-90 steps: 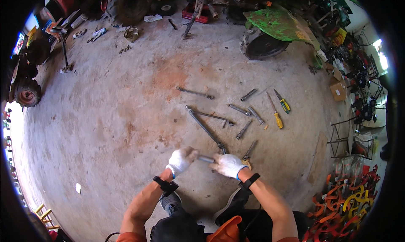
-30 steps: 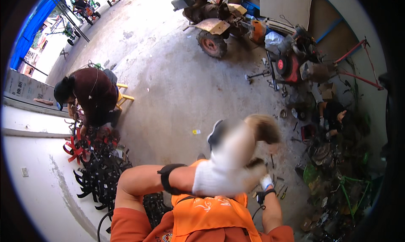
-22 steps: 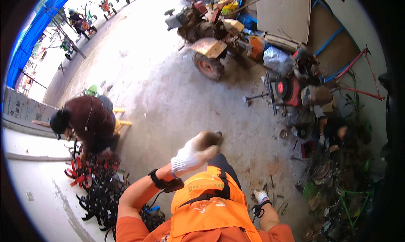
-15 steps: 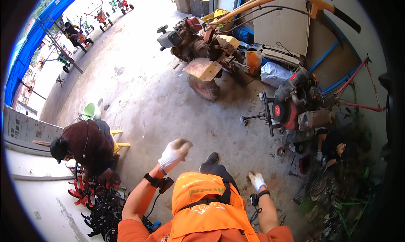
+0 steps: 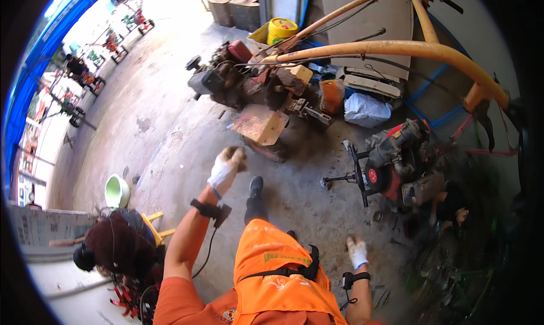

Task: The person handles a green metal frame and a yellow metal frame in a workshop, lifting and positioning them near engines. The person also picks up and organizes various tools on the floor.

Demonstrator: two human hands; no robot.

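My left hand (image 5: 226, 169), in a white work glove soiled at the fingers, is raised ahead of my body. Its fingers are curled in, and I see nothing in them. Closest to it is the dirty yellow fender (image 5: 259, 125) of a walking tractor (image 5: 266, 87), across a small gap. Lower on the right, my right hand (image 5: 357, 252), gloved the same way, hangs over the concrete floor with its fingers slightly apart and nothing in them. Both wrists wear black straps with small devices and cables. The tractor's long orange handlebars (image 5: 362, 49) reach toward the right.
A second engine machine (image 5: 396, 163) with a black frame stands right. A person (image 5: 453, 206) crouches behind it among dark parts. At left, another person (image 5: 122, 243) sits by a yellow stool (image 5: 161, 226) and a pale green basin (image 5: 117, 191). A white sack (image 5: 367, 110) lies beyond.
I have stepped forward, and the tractor and its handlebars appear closer. My left hand has swung nearer its fender. The right hand stays low beside me. The seated person has leaned further down.
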